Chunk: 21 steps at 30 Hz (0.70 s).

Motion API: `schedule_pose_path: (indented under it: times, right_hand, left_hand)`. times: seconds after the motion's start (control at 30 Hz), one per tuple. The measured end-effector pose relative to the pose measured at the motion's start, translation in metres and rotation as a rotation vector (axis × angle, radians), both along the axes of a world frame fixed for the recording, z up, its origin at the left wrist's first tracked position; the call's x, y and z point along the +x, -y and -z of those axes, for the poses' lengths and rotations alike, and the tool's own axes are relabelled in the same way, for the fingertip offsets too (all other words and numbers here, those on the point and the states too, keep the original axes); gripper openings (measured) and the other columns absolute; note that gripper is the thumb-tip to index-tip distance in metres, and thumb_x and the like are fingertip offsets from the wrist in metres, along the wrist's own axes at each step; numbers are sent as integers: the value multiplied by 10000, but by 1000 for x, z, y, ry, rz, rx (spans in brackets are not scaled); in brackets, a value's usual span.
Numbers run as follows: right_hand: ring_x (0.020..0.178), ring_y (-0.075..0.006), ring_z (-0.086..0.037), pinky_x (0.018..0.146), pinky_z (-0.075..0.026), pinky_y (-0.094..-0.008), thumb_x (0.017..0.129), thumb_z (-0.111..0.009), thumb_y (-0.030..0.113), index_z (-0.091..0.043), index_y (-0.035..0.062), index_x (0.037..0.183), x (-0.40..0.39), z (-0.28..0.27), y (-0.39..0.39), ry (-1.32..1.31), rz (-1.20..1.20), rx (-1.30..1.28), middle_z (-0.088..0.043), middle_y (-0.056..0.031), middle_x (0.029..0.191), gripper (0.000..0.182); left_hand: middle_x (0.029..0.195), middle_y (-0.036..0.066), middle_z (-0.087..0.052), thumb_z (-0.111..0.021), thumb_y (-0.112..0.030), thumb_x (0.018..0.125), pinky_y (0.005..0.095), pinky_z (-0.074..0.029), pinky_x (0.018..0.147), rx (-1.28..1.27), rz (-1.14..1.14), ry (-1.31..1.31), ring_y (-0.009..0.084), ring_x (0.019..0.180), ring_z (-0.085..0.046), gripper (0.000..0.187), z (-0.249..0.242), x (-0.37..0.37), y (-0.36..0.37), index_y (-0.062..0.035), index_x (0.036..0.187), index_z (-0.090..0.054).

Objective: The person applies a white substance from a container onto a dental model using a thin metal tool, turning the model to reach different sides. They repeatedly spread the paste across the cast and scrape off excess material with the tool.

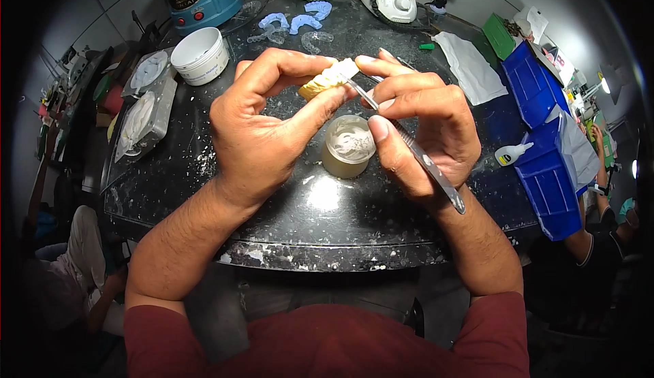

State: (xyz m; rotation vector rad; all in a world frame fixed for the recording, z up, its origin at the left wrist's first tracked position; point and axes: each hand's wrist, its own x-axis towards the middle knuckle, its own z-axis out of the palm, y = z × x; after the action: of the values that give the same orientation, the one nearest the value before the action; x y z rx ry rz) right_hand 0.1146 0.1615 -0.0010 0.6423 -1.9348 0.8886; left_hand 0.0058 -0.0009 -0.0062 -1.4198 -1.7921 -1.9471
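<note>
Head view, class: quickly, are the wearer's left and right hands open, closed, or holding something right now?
Left hand: closed, holding the yellow dental model.
Right hand: closed, holding a slim metal tool.

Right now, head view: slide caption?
Left hand holding a yellow cast, right hand a metal tool; cup on the bench.

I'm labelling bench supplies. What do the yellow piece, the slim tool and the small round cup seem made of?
Yellow piece: probably plaster or dental stone; matte, chalky, opaque surface.
Slim tool: likely metal; grey and smooth, with bright glints.
Small round cup: perhaps plastic; smooth, seemingly translucent wall, though glass can't be ruled out.
</note>
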Motion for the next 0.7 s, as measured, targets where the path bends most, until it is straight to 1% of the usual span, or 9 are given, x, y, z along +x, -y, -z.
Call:
schedule_pose_path:
  times: [0.07,0.13,0.23,0.33,0.37,0.43,0.53,0.63,0.7]
  right_hand:
    - [1096,-398,-637,1053,-386,-588,803,-660,-44,-558,6,1004,-1,1,1,2,1,-5,-643,-156,946,231]
    - [1100,-397,-635,1054,-384,-587,804,-660,-44,-558,7,1006,-1,1,2,5,4,-9,-643,-156,946,232]
    - [1105,-395,-633,1058,-378,-589,808,-657,-41,-559,8,1000,-2,1,2,-1,24,23,-643,-154,948,221]
    - [1009,-330,-687,1025,-430,-518,739,-721,-30,-636,20,946,-2,2,2,-21,14,-73,-680,-114,894,229]
    - [1013,-332,-686,1029,-423,-524,741,-715,-30,-636,19,943,-2,2,4,-17,7,-111,-678,-114,892,223]
    - [1017,-335,-684,1033,-417,-530,742,-710,-29,-637,19,940,-1,1,4,-13,1,-148,-677,-114,890,217]
    - [1108,-393,-633,1073,-355,-598,810,-642,-35,-561,15,990,1,-1,1,39,30,-2,-647,-151,950,203]
    - [1110,-392,-632,1076,-348,-600,816,-637,-26,-558,19,988,2,-1,0,46,-11,-7,-647,-150,950,194]
    - [1113,-392,-631,1077,-344,-602,819,-638,-18,-559,22,984,2,0,1,44,-10,-67,-651,-144,947,187]
  left_hand:
    - [928,63,-702,-804,-11,771,233,-521,816,60,-16,1,111,891,-663,247,1,-1,1,-11,988,-686]
    - [1069,111,-679,-718,50,839,267,-520,904,-89,-15,-75,149,1006,-655,243,-1,-2,6,39,1061,-620]
    - [1069,110,-679,-720,47,839,268,-520,905,-106,-38,-105,148,1005,-655,244,-1,-4,7,38,1062,-621]
    - [1070,110,-678,-720,47,840,270,-520,905,-96,-19,-78,149,1007,-654,246,-2,-3,7,36,1066,-622]
    - [1070,110,-678,-720,47,840,270,-520,905,-95,-17,-79,149,1007,-654,246,-1,-2,4,36,1066,-622]
    - [919,52,-707,-813,-21,764,231,-513,790,22,-71,-47,104,873,-657,242,1,-1,0,-21,977,-698]
    - [1070,113,-679,-718,51,839,271,-527,897,-92,-39,-119,155,1008,-654,248,0,-4,6,35,1068,-623]
    - [929,51,-709,-814,-19,763,229,-509,792,64,-28,-12,102,877,-655,254,2,-2,-2,-20,987,-693]
    - [934,52,-710,-811,-16,764,229,-509,795,65,-26,-5,101,882,-653,252,2,-1,-2,-19,987,-693]
